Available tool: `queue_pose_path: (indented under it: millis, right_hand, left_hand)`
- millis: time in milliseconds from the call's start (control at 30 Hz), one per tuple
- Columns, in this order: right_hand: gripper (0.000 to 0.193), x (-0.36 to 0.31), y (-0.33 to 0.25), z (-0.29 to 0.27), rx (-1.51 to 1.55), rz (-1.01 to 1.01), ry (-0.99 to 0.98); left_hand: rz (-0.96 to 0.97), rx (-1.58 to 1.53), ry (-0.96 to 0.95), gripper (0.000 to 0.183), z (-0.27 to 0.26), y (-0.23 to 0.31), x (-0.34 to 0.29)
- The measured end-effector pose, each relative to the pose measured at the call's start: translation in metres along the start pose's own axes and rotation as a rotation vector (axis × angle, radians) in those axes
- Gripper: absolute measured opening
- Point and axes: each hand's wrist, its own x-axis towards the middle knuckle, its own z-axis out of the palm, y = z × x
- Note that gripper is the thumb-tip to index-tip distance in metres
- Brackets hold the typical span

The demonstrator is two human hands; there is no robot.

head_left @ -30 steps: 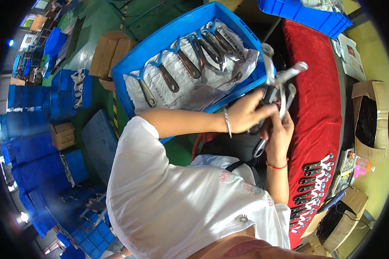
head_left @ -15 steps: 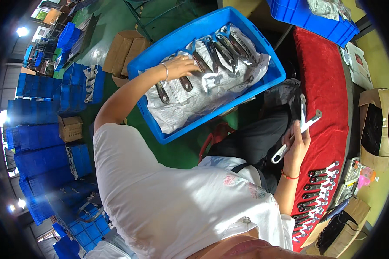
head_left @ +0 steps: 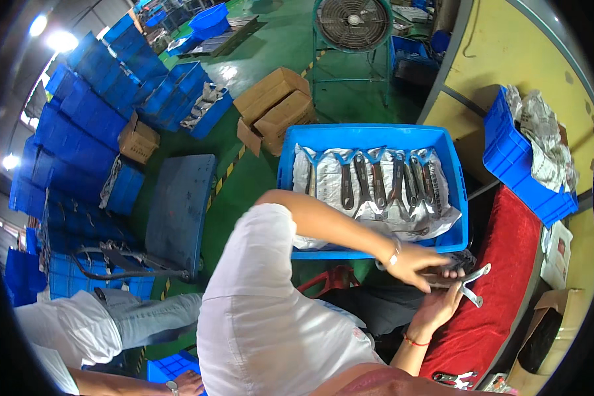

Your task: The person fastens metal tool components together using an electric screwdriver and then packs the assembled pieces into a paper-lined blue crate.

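My right hand point(head_left: 435, 307) is closed around a forked metal part point(head_left: 469, 284), whose two silver prongs with round ends point right. Over the part's other end lies my left hand point(head_left: 409, 263), fingers and thumb either side of it; the fingertips are partly hidden. Both hands are between the blue bin and the red-covered bench. In the blue bin point(head_left: 369, 255), several similar parts point(head_left: 347, 187) with dark arms and silver forks lie side by side on white wrapping sheet point(head_left: 323, 228).
Red cloth point(head_left: 505, 254) covers the bench to the right, with more forked parts point(head_left: 455, 379) at its near end. A blue crate point(head_left: 518, 168) holds crumpled paper. Behind the bin are a carton point(head_left: 284, 109) and a fan point(head_left: 354, 23). Another person point(head_left: 79, 330) is at lower left.
My left hand has left the bin and come to the forked part in my right hand. The view has turned, bringing the fan, a cart and another person into sight.
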Motion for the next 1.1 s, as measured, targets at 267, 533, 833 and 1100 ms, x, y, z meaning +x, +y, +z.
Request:
queue_pose_path:
  millis: [267,533,833,1100]
  right_hand:
    - [0.030,0.008,-0.041,-0.010,-0.487,0.043,0.171]
    - [0.019,-0.058,-0.115,-0.103,-0.489,-0.059,0.686]
    - [0.021,-0.138,-0.151,-0.178,-1.202,-0.020,1.003]
    - [0.054,-0.145,-0.164,-0.216,-2.003,0.511,1.286]
  left_hand:
    - [-0.227,0.018,0.317,0.051,-0.015,-0.018,0.019]
    - [-0.371,0.401,0.260,0.047,-0.019,-0.116,-0.007]
    - [-0.582,0.172,0.031,0.025,0.016,-0.189,0.002]
    - [-0.258,0.541,0.157,0.037,-0.010,-0.158,0.013]
